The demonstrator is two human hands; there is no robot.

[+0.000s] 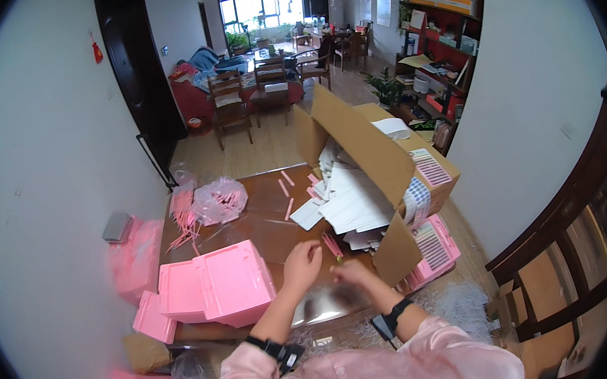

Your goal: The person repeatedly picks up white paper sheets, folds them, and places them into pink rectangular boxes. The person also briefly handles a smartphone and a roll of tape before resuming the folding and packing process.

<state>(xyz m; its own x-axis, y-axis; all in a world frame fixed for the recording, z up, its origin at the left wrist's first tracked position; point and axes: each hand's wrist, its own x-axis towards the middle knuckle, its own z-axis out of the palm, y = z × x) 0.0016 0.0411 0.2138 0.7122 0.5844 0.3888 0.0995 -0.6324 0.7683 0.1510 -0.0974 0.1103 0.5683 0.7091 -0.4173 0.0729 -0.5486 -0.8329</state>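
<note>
Above the table, my left hand is closed with its fingers curled; what they hold, if anything, is hidden. Close by on its right, my right hand is closed too, thumb and fingers together. A few slim pink sticks lie just beyond its fingertips, with a greenish bit at their near end. I cannot tell whether the fingers touch them. Pink plastic boxes sit left of my left forearm. To the right, a cardboard box lies on its side, with white flat pieces spilling out.
A clear bag of pink pieces and loose pink sticks lie at the table's far left. Several short pink pieces lie mid-table. Pink cases with grey rows stand right of the cardboard box. Shredded filler lies below right.
</note>
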